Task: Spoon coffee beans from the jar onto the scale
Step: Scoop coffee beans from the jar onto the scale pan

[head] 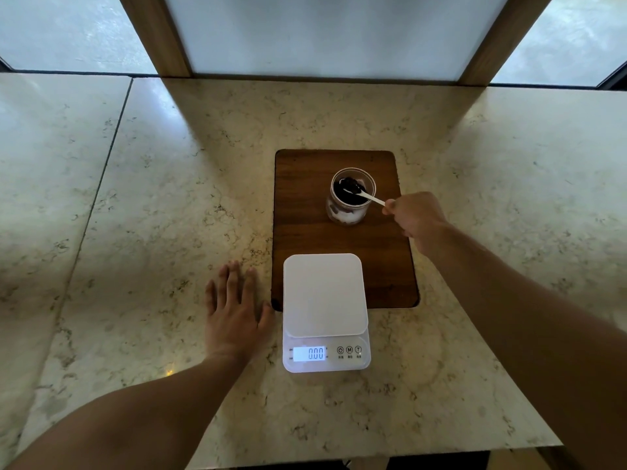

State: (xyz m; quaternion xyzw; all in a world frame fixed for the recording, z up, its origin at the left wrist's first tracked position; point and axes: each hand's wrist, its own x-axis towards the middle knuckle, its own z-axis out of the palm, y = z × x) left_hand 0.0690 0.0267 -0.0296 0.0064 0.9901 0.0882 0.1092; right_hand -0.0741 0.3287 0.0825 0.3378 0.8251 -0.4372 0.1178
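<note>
A clear open jar (349, 212) with dark coffee beans (342, 191) stands on a dark wooden board (305, 215). A white spoon (368, 197) dips its bowl into the beans, its handle held by my right hand (415, 217) just right of the jar. A white digital scale (325, 296) sits in front of the jar, overlapping the board's near edge; its platform is bare and the display reads 0.00. My left hand (235, 307) lies flat on the counter, fingers spread, just left of the scale.
The marble counter (152, 198) stretches wide on both sides, with its front edge close to me. Wooden window posts (159, 35) and frosted panes rise behind the counter's back edge.
</note>
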